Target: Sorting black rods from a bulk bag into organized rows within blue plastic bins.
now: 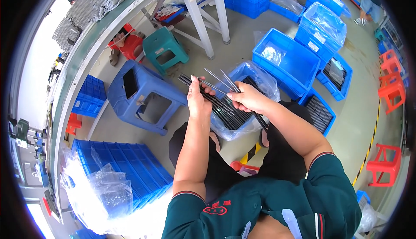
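My left hand is closed round a bundle of thin black rods that slants across its fingers. Close beside it, my right hand grips a few more slim dark rods, their lighter tips pointing up and to the left, where they cross near the left hand's bundle. Both hands are above a blue bin lined with clear plastic, between my knees. More black rods lie in rows inside it, partly hidden by my hands. What kind of part the rods are, I cannot tell.
A blue stool bearing a black phone stands at the left, with a green stool behind it. Blue crates are grouped at the right; stacked crates sit at lower left. A long workbench curves along the left.
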Available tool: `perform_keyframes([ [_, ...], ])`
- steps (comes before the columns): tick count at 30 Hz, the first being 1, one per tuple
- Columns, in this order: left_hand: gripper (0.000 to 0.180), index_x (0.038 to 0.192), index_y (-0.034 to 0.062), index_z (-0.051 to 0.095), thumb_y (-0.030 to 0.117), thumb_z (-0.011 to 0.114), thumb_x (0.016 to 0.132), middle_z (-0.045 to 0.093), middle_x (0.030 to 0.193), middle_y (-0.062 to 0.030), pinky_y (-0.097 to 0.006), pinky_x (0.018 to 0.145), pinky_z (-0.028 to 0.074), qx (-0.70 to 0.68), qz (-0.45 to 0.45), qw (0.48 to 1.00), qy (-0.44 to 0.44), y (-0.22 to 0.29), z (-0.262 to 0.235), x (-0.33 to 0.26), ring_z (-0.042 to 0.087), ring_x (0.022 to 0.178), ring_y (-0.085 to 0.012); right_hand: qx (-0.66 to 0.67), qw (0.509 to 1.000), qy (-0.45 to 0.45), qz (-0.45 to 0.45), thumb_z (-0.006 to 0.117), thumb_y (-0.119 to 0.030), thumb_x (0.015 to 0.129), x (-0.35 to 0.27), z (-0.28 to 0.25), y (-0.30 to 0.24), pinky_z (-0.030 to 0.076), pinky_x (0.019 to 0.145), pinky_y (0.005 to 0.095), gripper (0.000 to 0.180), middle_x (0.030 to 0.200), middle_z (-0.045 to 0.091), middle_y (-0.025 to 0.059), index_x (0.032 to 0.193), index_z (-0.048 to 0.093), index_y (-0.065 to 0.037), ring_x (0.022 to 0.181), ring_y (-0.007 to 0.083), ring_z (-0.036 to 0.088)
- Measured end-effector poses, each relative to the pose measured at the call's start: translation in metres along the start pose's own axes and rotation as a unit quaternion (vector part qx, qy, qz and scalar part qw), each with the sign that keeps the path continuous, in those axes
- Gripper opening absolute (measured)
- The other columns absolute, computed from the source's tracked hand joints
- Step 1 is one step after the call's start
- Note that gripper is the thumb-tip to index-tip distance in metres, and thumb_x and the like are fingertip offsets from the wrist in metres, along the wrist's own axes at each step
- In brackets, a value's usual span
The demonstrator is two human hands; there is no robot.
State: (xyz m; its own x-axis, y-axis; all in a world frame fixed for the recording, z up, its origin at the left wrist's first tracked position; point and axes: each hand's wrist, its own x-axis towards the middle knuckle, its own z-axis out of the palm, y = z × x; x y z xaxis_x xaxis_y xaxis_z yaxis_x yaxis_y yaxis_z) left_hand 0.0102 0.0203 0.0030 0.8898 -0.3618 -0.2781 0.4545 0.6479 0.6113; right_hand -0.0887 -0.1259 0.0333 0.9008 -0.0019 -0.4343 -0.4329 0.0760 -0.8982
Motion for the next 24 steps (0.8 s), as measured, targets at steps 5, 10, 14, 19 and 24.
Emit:
perform_keyframes([
  [5,0.027,0.086,0.0052,0.053,0.032,0.056,0.09,0.04,0.066,0.0002,-0.025,0.049,0.037,0.041,0.017,0.999,-0.016,-0.013,0.004,-0.004,0.04,0.057,-0.0102,0.019,1.0,-0.006,-0.004,0.051,-0.017,0.091,0.006,0.002,0.001,0.029,0.033,0.0206,0.016,0.061,0.049,0.0032,0.097,0.045,-0.004,0.042,0.0069,0.042],
  [10,0.032,0.075,0.0062,0.05,0.032,0.047,0.094,0.04,0.053,-0.0021,-0.03,0.04,0.036,0.203,-0.007,0.976,-0.08,-0.044,0.008,-0.017,0.04,0.041,-0.0145,0.141,0.989,-0.002,-0.038,0.049,-0.019,0.091,0.019,0.003,0.002,0.032,0.033,0.0233,0.018,0.059,0.049,0.004,0.083,0.05,-0.003,0.04,0.009,0.043],
  [14,0.032,0.07,0.0083,0.047,0.032,0.05,0.093,0.037,0.052,-0.0004,-0.028,0.037,0.033,0.122,-0.036,0.989,-0.076,-0.041,0.008,-0.014,0.035,0.039,-0.0132,0.096,0.995,0.034,-0.023,0.051,-0.021,0.091,0.026,0.001,0.002,0.05,0.043,0.0293,0.026,0.065,0.058,0.0114,0.084,0.051,0.003,0.05,0.0197,0.06],
  [19,0.031,0.073,0.0069,0.051,0.032,0.055,0.09,0.041,0.057,0.0018,-0.024,0.043,0.037,0.132,-0.016,0.991,-0.005,-0.024,0.01,-0.008,0.038,0.045,-0.009,-0.064,0.983,0.154,-0.072,0.056,-0.025,0.088,0.028,-0.023,-0.011,0.034,0.035,0.0241,0.024,0.059,0.053,0.0053,0.09,0.051,-0.002,0.041,0.0112,0.047],
  [24,0.032,0.077,0.0071,0.053,0.037,0.057,0.088,0.046,0.064,-0.0003,-0.026,0.042,0.037,0.134,-0.166,0.972,-0.102,-0.034,0.012,-0.021,0.041,0.049,-0.0098,0.155,0.987,0.007,-0.051,0.062,-0.029,0.085,0.03,-0.026,-0.008,0.02,0.036,0.0197,0.022,0.055,0.041,-0.0048,0.078,0.056,-0.008,0.041,0.003,0.033],
])
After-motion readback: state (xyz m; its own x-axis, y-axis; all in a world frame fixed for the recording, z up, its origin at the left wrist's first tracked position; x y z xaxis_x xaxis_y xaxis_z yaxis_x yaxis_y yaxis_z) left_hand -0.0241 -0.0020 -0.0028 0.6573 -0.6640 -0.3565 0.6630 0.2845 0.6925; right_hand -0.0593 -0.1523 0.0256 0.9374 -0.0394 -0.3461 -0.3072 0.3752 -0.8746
